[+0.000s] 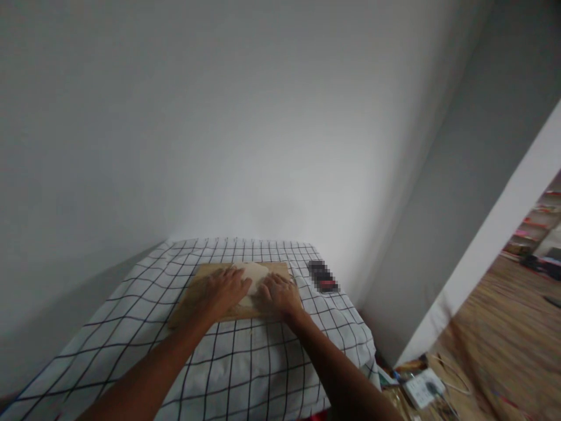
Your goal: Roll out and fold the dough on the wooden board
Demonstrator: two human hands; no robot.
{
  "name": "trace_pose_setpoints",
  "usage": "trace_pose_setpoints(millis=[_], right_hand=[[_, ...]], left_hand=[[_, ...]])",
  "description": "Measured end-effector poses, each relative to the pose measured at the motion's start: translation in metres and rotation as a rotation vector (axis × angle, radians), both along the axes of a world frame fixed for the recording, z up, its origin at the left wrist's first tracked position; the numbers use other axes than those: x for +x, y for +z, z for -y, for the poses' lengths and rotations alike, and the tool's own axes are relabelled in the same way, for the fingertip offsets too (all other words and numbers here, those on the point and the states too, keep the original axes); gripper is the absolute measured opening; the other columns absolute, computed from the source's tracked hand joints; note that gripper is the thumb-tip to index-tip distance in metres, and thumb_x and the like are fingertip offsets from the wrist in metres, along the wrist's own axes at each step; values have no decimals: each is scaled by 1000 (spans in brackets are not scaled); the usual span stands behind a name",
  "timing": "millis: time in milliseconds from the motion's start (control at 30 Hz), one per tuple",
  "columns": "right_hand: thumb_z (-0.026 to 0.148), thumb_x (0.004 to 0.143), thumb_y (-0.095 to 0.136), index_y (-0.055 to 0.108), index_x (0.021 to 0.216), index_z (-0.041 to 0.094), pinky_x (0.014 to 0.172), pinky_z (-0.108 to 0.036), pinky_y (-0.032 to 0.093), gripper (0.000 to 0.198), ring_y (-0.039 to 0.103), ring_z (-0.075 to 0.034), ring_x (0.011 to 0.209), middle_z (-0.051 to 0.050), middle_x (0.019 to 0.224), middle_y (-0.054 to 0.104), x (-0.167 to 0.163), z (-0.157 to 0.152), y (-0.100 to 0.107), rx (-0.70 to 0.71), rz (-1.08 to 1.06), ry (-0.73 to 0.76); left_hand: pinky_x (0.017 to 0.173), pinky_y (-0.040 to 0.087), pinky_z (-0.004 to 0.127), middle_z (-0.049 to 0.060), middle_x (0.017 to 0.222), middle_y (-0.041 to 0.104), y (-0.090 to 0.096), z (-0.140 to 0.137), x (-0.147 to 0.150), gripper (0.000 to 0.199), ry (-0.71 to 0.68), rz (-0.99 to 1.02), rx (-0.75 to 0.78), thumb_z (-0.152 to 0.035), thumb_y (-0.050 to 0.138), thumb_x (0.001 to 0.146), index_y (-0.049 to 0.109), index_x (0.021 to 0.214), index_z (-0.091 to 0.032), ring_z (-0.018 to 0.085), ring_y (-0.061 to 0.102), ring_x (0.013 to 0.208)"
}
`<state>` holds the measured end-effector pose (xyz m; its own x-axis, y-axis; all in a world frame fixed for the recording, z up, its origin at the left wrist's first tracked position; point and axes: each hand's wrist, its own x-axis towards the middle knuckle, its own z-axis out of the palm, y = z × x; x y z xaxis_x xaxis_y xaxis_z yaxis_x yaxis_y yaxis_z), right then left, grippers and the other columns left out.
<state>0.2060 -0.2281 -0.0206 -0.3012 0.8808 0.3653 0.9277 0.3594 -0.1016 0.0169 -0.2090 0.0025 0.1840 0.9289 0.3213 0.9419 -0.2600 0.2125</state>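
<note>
A pale, flattened piece of dough lies on a wooden board. My left hand rests on the left side of the dough, palm down with its fingers stretched out. On the right side, my right hand lies over the dough in the same way, fingers slightly apart. Neither hand grips anything. The parts of the dough and board beneath my palms are hidden.
A white tablecloth with dark grid lines covers the table, which stands against a white wall. Right of the board lies a dark, pixelated item. A white box and cords sit on the wooden floor at lower right.
</note>
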Motion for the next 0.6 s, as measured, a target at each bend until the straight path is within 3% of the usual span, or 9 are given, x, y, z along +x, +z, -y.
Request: trace_pose_setpoints(millis=[133, 267, 600], right_hand=[[47, 107, 17, 63, 119, 28, 103, -37, 43, 51, 58, -20, 120, -4, 128, 65, -1, -20, 8, -19, 1, -14], [49, 106, 17, 60, 127, 28, 98, -39, 46, 53, 60, -24, 116, -7, 127, 66, -2, -57, 16, -86, 15, 5], [55, 105, 8, 63, 125, 23, 100, -35, 45, 67, 61, -22, 118, -9, 122, 69, -12, -142, 20, -209, 83, 147]], left_hand=[[107, 39, 51, 15, 130, 64, -7, -11, 0, 36, 40, -32, 60, -36, 44, 94, 66, 118, -22, 33, 54, 125], [105, 39, 48, 17, 123, 67, -14, -26, -1, 38, 33, -62, 125, -33, 37, 96, 67, 114, -17, 32, 57, 121], [92, 43, 43, 20, 109, 71, -6, -73, -7, 46, 129, -53, -61, -40, 30, 98, 67, 107, -14, 30, 65, 104]])
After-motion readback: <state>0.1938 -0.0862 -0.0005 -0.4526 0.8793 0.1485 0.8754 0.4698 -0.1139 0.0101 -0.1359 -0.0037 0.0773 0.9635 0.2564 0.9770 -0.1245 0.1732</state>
